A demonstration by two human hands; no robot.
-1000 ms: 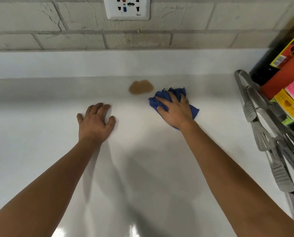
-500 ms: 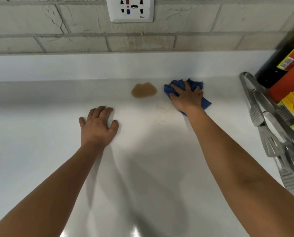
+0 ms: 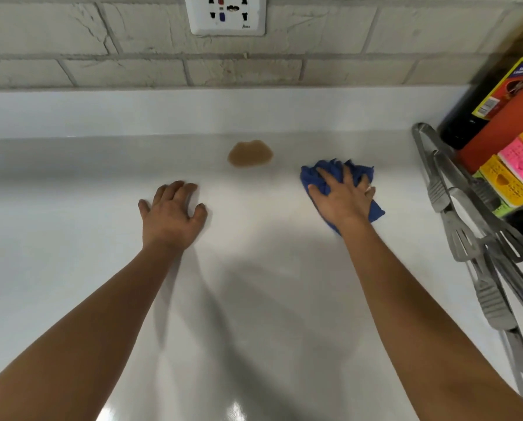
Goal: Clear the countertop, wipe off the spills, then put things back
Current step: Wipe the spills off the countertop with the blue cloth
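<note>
A brown spill [image 3: 250,154] lies on the white countertop [image 3: 71,238] near the back edge. To its right my right hand [image 3: 343,200] presses flat on a crumpled blue cloth [image 3: 357,173], fingers spread over it. The cloth lies apart from the spill, a little nearer to me. My left hand [image 3: 172,217] rests on the bare counter, fingers spread and bent at the tips, in front and left of the spill. It holds nothing.
Several steel tongs and spatulas [image 3: 466,226] lie along the right side. Behind them stand a dark bottle [image 3: 478,104], an orange board [image 3: 503,129] and pink and yellow items [image 3: 515,174]. A wall socket [image 3: 227,13] sits on the brick backsplash.
My right hand has slid the blue cloth first back and to the right, then nearer to me again. The spill looks unchanged and my left hand has stayed put.
</note>
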